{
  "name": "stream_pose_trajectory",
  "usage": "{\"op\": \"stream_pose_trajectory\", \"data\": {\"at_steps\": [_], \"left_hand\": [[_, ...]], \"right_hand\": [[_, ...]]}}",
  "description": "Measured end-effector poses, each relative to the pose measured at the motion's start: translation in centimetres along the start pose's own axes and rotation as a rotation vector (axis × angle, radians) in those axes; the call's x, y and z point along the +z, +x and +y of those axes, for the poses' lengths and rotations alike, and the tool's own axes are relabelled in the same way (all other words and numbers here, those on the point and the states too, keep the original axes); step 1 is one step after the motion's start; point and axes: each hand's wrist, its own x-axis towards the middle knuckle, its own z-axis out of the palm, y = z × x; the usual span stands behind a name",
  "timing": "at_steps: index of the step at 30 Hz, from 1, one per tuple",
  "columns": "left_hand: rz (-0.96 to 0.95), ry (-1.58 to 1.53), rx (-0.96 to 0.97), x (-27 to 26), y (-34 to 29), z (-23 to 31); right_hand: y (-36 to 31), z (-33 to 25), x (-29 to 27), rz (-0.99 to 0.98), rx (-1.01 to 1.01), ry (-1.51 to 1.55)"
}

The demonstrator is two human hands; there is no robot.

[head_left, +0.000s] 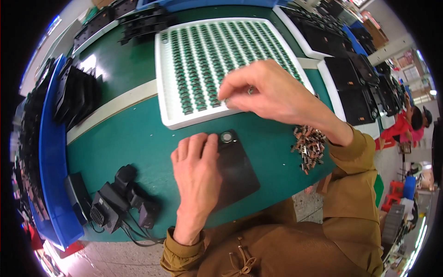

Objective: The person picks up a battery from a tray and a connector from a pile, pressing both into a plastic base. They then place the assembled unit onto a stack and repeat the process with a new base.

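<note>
On the green table in front of me lies a flat black plastic panel [239, 173] with a small round metallic part [226, 137] at its upper corner. My left hand [197, 168] rests over the panel's left side, its fingers curled onto the upper edge. My right hand [272, 92] is above the near edge of a white tray [173, 121], thumb and forefinger brought together in a pinch. Whatever lies between those fingertips is blurred and too small to name. Rows of small green circuit boards [198, 99] fill most of the tray.
A heap of small metal and copper-coloured parts [308, 147] lies at the right. Black devices with cables [110, 205] sit at the near left, beside a blue bin [53, 161]. Black panels [353, 87] are stacked in white trays along the right. People [406, 124] are in the right background.
</note>
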Motion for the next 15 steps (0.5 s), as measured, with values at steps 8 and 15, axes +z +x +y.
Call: {"op": "stream_pose_trajectory", "data": {"at_steps": [8, 15], "left_hand": [[-0.007, 0.024, 0.020, 0.1, -0.1, 0.3], [-0.027, 0.016, -0.036, -0.1, 0.0, 0.5]], "right_hand": [[-11.2, 4.2, -2.3, 0.002, 0.320, -0.118], [-13.0, 6.7, -1.4, -0.023, 0.158, -0.440]]}}
